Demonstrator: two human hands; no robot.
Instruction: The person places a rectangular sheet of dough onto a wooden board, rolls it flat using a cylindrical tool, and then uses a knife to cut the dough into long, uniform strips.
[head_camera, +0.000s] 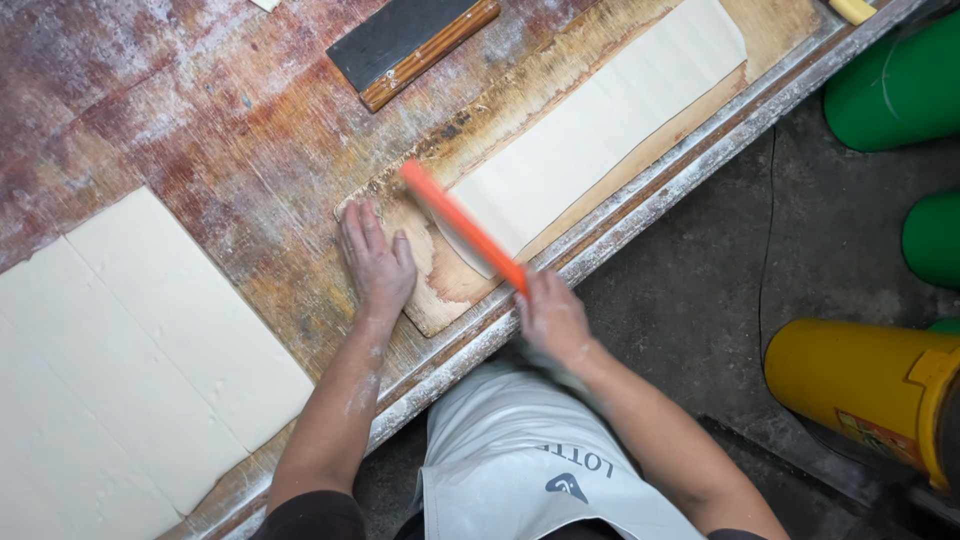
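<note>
My left hand (377, 262) lies flat, fingers together, on the near end of a long wooden board (440, 280) that sits on the worktable. My right hand (552, 314) grips one end of an orange stick-like tool (462, 225), which is blurred and lies slanted across the near end of a long pale dough strip (600, 125) on the board. Both hands are dusted with flour.
A wide sheet of pale dough (130, 360) with cut lines covers the table's left. A dark scraper with a wooden handle (410, 45) lies at the back. Beyond the metal table edge (640, 215) stand green barrels (900, 85) and a yellow barrel (860, 390).
</note>
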